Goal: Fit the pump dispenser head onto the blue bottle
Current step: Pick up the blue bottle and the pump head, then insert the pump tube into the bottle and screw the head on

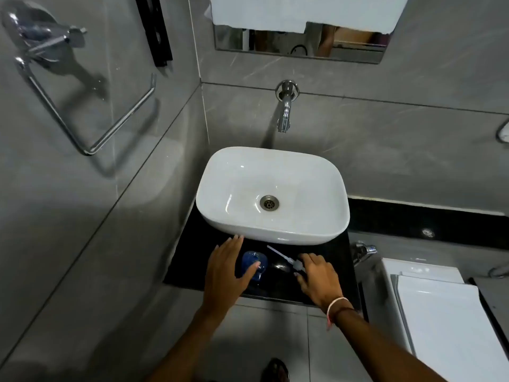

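The blue bottle (254, 264) stands on the black counter (190, 260) just in front of the white basin (271, 194), with its open neck facing up at me. My left hand (227, 268) is beside it on the side away from the pump, fingers spread and loose, thumb lying across its shoulder; I am not really gripping it yet. The pump head (292, 261) lies on the counter to the bottle's right, its thin dip tube pointing toward the basin's front edge. My right hand (316, 279) rests on it, but I cannot tell whether my fingers (305, 257) have closed on the collar or only touch it.

I judge the bottle to be light, smooth plastic that tips easily, so I would wrap my left hand around its body. The pump looks stiff at the collar and bendy along the tube; the collar is where I would hold it.

My hands hide the bottle's lower half and the pump's nozzle. How full the bottle is I cannot make out.
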The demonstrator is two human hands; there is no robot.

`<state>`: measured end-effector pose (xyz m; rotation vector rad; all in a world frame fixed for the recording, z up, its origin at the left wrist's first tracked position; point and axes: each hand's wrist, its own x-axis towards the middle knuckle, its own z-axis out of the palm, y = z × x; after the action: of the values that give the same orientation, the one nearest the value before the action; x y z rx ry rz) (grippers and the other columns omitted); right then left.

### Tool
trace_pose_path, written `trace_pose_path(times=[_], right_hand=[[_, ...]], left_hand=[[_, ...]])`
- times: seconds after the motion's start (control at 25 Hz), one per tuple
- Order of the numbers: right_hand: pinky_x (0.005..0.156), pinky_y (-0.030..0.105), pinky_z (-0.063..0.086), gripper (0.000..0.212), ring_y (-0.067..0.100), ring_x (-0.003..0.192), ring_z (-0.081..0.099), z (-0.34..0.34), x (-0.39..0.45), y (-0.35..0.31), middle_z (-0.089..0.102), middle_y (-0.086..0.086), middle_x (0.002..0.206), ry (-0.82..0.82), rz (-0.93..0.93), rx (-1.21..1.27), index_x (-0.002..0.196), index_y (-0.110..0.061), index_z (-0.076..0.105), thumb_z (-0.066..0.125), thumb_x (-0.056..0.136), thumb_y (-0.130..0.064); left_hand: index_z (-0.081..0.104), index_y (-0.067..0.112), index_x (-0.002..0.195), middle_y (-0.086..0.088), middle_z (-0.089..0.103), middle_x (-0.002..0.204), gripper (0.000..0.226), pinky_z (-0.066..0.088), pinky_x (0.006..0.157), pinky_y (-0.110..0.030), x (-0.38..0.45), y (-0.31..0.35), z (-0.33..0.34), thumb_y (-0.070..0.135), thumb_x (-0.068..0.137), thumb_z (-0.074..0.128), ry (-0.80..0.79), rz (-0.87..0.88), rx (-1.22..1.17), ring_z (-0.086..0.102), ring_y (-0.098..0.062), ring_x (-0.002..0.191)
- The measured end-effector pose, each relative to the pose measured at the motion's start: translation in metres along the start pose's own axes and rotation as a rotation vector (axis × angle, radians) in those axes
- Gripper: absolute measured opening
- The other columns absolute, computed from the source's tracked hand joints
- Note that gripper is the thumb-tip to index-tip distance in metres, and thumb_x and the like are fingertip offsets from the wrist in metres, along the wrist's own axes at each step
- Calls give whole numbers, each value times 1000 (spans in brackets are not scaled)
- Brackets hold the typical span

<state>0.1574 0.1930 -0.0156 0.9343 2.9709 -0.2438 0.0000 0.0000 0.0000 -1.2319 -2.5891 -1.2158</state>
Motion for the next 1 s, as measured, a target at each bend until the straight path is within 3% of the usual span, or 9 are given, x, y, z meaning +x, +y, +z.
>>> trace_pose_path(times=[0.04,0.16,0.28,0.36,0.48,0.6,0.68,0.84,1.0], right_hand=[[95,42,50,45,30,117,58,2,5,1,63,6,129,-79,36,-27,135,-17,53,63,95,-35],[95,41,49,38,31,116,59,9,16,1,66,8,124,-98,102,27,128,-18,55,63,94,-32],[90,42,51,27,34,108,65,16,20,-2,72,11,114,-23,108,140,117,-14,62,67,93,-24],[87,43,57,27,33,100,70,13,16,-2,75,13,107,56,125,368,115,-11,67,73,90,-20],[76,23,60,24,16,81,71,-8,4,-4,75,2,87,148,89,804,104,-17,70,81,84,-13],[72,10,53,16,5,77,70,-36,-7,-5,74,-6,84,222,-50,971,96,-23,72,79,82,-22],[75,8,52,16,5,83,72,-54,-9,-5,76,-10,92,216,-116,951,98,-22,74,77,83,-26],[73,20,57,20,5,86,72,-75,-6,-10,78,-9,90,179,-178,771,98,-17,76,81,82,-6],[75,29,58,13,7,87,68,-100,5,-23,76,-8,93,167,-335,562,95,-20,75,77,83,-15]], left_hand=[[53,12,138,-8,60,139,68,37,112,-57,-1,-2,7,44,82,75,-44,-29,-28,47,-25,136],[62,15,130,-5,65,132,64,34,116,-49,-3,2,20,43,76,81,-98,-135,-56,54,-24,129],[70,15,119,-4,71,123,61,37,114,-47,-4,7,28,48,70,84,-30,-221,-64,63,-19,118],[70,14,117,-3,73,119,63,40,112,-48,-5,9,31,52,68,83,9,-237,-47,65,-19,113],[65,13,125,-7,69,126,70,41,111,-48,-9,11,33,57,71,78,11,-239,-52,60,-22,122],[55,14,137,-10,59,140,80,40,111,-51,-10,8,34,66,77,64,-31,-218,36,50,-25,133],[48,17,142,-10,55,144,83,38,113,-53,-10,5,35,72,80,54,-48,-196,116,45,-26,137],[45,23,145,-11,53,146,85,35,114,-55,-10,0,34,79,81,46,-69,-170,174,43,-28,139],[46,28,143,-11,54,145,83,34,113,-54,-10,-3,36,81,79,44,-77,-186,174,43,-27,139]])
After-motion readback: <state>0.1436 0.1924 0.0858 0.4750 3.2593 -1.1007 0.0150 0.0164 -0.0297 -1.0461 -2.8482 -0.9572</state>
